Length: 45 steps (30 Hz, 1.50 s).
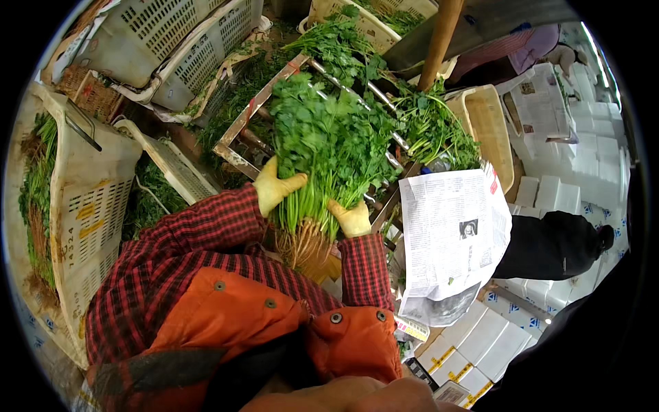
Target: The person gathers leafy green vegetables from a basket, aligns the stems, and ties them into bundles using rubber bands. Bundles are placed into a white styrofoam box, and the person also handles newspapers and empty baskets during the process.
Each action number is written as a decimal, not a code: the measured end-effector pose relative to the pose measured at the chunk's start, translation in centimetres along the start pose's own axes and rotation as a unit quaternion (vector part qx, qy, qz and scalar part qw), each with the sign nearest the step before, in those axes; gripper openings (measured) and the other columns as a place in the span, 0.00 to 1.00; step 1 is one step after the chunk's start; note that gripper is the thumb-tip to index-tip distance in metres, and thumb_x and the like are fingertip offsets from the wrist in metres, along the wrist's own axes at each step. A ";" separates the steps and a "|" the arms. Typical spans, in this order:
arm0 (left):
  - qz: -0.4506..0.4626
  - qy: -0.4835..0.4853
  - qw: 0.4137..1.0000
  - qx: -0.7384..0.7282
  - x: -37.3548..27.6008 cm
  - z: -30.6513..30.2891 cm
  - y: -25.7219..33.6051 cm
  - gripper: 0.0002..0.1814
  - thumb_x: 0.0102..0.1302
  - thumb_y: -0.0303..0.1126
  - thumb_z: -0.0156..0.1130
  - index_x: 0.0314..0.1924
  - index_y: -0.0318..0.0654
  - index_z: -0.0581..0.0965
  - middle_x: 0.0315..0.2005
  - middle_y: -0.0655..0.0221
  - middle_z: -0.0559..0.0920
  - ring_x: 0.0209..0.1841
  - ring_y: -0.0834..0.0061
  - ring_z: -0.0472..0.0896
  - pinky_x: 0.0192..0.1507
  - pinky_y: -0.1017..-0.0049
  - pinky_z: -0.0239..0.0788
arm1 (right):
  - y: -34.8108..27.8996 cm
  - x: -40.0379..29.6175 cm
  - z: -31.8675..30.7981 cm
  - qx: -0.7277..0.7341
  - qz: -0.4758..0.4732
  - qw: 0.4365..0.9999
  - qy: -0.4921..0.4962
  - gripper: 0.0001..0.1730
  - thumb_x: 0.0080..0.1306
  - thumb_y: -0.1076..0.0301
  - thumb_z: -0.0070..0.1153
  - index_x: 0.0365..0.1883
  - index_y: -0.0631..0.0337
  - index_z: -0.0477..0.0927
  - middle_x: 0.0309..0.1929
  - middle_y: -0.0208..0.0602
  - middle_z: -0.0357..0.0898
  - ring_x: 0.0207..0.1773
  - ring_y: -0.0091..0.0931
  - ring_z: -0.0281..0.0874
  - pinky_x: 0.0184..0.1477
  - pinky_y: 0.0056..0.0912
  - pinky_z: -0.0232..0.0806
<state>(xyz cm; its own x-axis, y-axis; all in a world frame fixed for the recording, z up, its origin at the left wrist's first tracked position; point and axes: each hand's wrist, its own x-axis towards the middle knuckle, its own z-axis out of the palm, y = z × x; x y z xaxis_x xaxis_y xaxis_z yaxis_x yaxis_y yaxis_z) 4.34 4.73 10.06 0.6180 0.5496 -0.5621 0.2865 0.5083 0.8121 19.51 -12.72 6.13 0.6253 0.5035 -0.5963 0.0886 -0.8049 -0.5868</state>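
Observation:
A big bunch of leafy, long-stemmed greens (329,139), coriander by its look, lies over a metal rack of shiny bars (252,110). Its leaves point away from me and its brown roots (304,247) hang towards my body. My left hand (278,188), in a pale yellow glove, clasps the left side of the stems, thumb on top. On the stems' right side, lower down near the roots, my right hand (352,217) presses in a matching glove. The fingers of both hands are mostly hidden behind the bunch.
More greens (432,123) lie on the rack's right side, by a wooden post (440,46). Newspaper sheets (453,232) hang at my right. Plastic crates (92,206) crowd the left. An empty-looking cream tub (486,123), white foam boxes (463,340) and a person in black (553,244) are at right.

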 end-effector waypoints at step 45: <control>0.061 0.031 0.983 0.173 -1.1 -2.6 -1.3 0.53 0.46 0.64 0.68 0.61 0.26 0.66 0.56 0.47 0.73 0.59 0.61 0.73 0.59 0.68 0.64 | 4.7 3.2 -1.0 0.184 -0.193 0.959 0.092 0.44 0.62 0.62 0.64 0.67 0.72 0.54 0.63 0.46 0.66 0.61 0.31 0.66 0.62 0.34 0.59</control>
<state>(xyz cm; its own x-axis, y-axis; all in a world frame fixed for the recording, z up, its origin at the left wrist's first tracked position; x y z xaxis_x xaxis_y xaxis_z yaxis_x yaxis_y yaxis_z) 1.40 5.15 9.23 0.6208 0.6373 -0.4566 0.4512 0.1858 0.8729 22.65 -15.18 2.04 0.7309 0.6498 -0.2088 0.0829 -0.3882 -0.9179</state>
